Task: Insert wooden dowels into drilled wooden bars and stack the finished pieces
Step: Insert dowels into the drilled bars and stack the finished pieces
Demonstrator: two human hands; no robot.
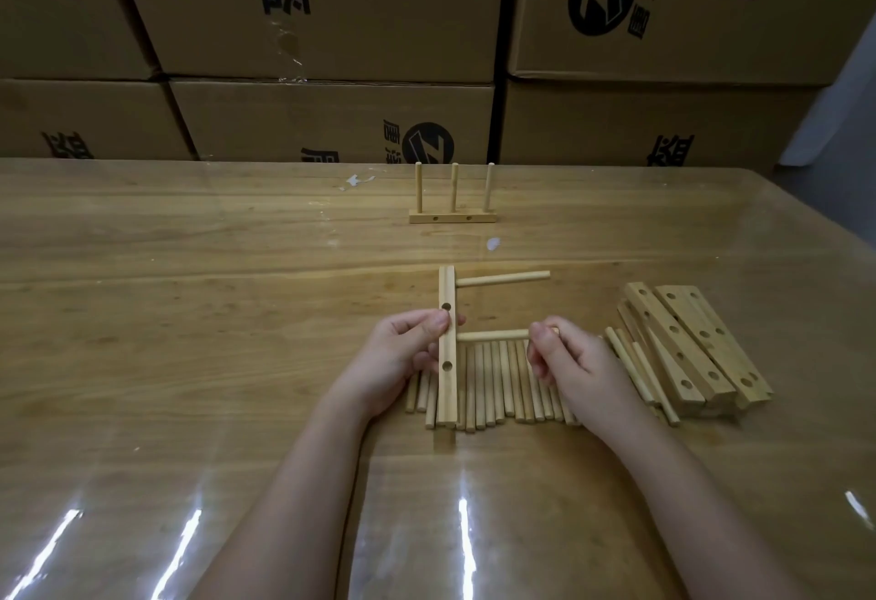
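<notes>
Tabletop (189, 315) centre: I see left hand (403, 353) gripping the bar (447, 343), right hand (573, 362) pinching a dowel (493, 335) butted into its right side (far dowel (502, 278) already seated). Loose dowels (493, 381) underneath, spare bars (697, 343) right, finished piece (452, 218) standing farther back, boxes (332, 7) behind.

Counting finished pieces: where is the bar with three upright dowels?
In the head view, the finished bar stands alone near the far edge of the table, roughly central, in front of the cardboard boxes.
</notes>
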